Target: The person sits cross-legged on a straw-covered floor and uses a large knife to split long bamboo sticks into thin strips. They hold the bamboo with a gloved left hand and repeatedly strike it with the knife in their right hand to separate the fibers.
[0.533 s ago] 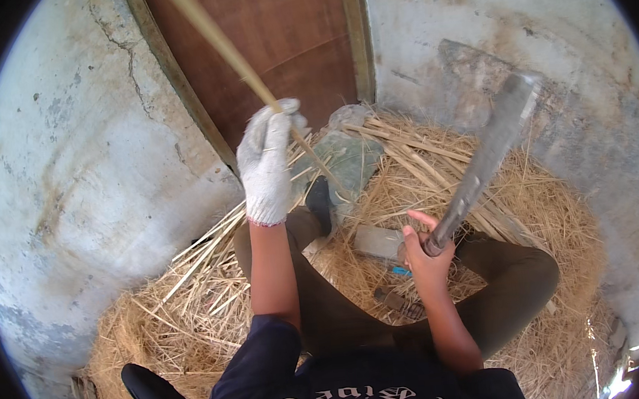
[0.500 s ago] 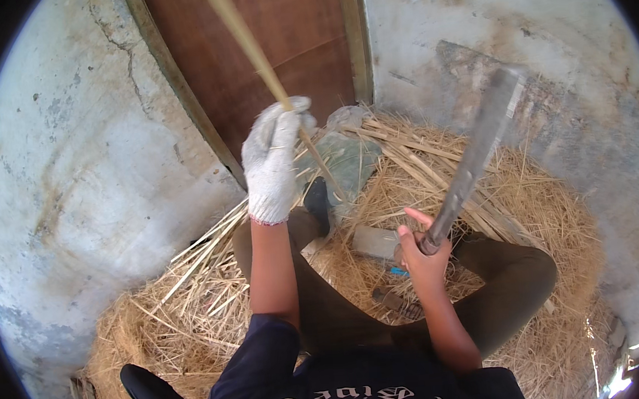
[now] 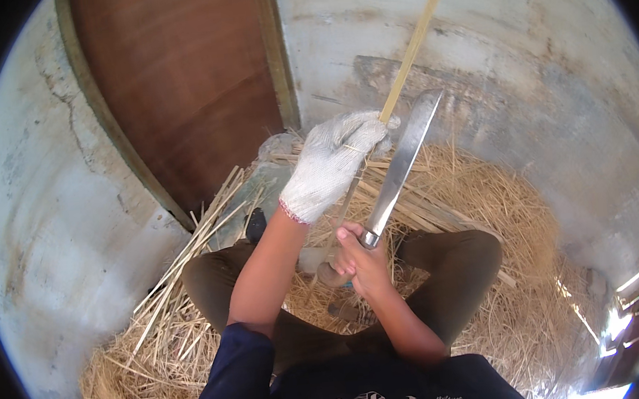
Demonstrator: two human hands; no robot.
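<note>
My left hand (image 3: 335, 161), in a white knitted glove, is closed round a long pale strip (image 3: 414, 46) that looks like bamboo. The strip slants up to the right past the top of the view, and its lower end runs down toward my right hand. Bare, my right hand (image 3: 362, 260) grips the handle of a big knife (image 3: 405, 166) with a broad steel blade. The blade points up and right, close beside the strip and the gloved fingers. Whether blade and strip touch, I cannot tell.
Shavings (image 3: 500, 208) are heaped round my bent legs. A bundle of split strips (image 3: 206, 242) leans at the left, and more strips lie behind my hands. A brown door (image 3: 182, 75) and a stained wall (image 3: 549, 69) stand close ahead. A grey block (image 3: 311, 259) sits between my knees.
My left hand has swung right with the strip, which now leans right instead of left. The knife has come left, close beside it. The whole view has turned to the right.
</note>
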